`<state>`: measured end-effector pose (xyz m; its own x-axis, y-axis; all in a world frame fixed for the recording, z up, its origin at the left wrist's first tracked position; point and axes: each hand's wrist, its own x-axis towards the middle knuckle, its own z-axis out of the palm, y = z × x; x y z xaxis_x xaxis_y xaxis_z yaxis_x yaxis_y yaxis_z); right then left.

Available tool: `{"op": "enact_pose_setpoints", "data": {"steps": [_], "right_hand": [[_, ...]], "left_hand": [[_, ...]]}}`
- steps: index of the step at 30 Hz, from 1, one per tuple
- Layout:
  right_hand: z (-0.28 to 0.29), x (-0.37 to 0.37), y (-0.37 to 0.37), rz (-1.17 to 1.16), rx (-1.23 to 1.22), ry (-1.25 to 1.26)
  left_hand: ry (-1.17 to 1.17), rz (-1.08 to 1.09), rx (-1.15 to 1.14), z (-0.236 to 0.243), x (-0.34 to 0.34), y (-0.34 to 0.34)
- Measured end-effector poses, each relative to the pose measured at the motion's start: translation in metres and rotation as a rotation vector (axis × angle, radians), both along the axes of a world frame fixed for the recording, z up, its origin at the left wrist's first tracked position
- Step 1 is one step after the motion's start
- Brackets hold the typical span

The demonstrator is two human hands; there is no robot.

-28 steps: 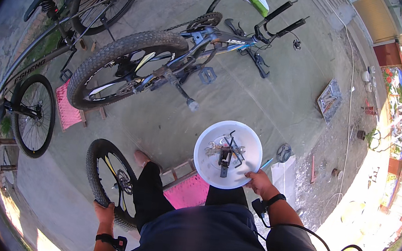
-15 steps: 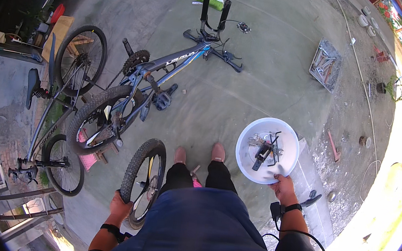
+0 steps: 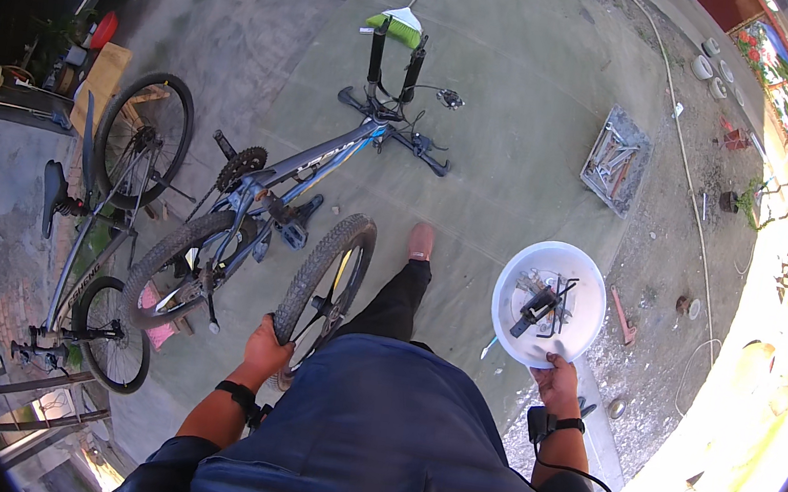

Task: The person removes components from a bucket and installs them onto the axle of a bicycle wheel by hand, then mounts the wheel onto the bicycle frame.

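Note:
My left hand [image 3: 265, 348] is closed on the knobbly tyre of a loose bicycle wheel [image 3: 347, 240], held upright at my left leg. My right hand [image 3: 554, 384] grips the near rim of a white plastic basin [image 3: 575, 339] containing a black tool [image 3: 536, 311], hex keys [image 3: 560, 306] and other small metal pieces. Ahead to the left, an upturned bicycle [image 3: 321, 160] rests on its handlebar, with the fork pointing up and no front wheel fitted. Its rear tyre [image 3: 153, 268] lies close to the wheel in my left hand.
Another bicycle [image 3: 81, 277] is at the far left beside a wooden board [image 3: 107, 63]. Beyond the fork lies a green broom [image 3: 393, 30]. At right are a metal tool tray [image 3: 614, 160], a red tool [image 3: 624, 314], a long hose [image 3: 681, 153] and pots [image 3: 709, 70].
I have stepped forward, with one foot now showing ahead. The held wheel has moved forward and the basin slightly right. Both hands keep their grips.

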<state>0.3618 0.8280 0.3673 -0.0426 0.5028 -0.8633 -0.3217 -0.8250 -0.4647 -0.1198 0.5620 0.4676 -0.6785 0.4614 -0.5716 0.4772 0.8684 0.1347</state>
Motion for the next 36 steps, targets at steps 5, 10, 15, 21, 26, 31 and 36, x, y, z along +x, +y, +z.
{"op": "enact_pose_setpoints", "data": {"steps": [5, 10, 15, 21, 26, 31, 36], "right_hand": [[0.012, -0.035, 0.093, 0.066, -0.027, 0.021], [0.01, -0.074, 0.193, 0.134, -0.019, 0.043], [0.008, -0.121, 0.281, 0.195, -0.035, 0.102], [-0.007, -0.169, 0.373, 0.32, -0.1, 0.129], [-0.04, -0.196, 0.449, 0.457, -0.119, 0.162], [-0.06, -0.201, 0.538, 0.668, -0.166, 0.161], [-0.055, -0.183, 0.616, 0.719, -0.156, 0.086]], "left_hand": [[-0.039, 0.047, 0.071, -0.011, -0.004, 0.063], [-0.071, 0.151, -0.046, -0.008, -0.009, 0.129], [-0.096, 0.248, -0.086, -0.004, -0.009, 0.175], [-0.051, 0.365, -0.076, -0.009, 0.017, 0.208], [0.008, 0.477, -0.027, -0.021, 0.058, 0.236], [0.042, 0.586, -0.13, -0.003, 0.103, 0.3], [0.014, 0.628, -0.141, 0.0, 0.132, 0.354]]}}
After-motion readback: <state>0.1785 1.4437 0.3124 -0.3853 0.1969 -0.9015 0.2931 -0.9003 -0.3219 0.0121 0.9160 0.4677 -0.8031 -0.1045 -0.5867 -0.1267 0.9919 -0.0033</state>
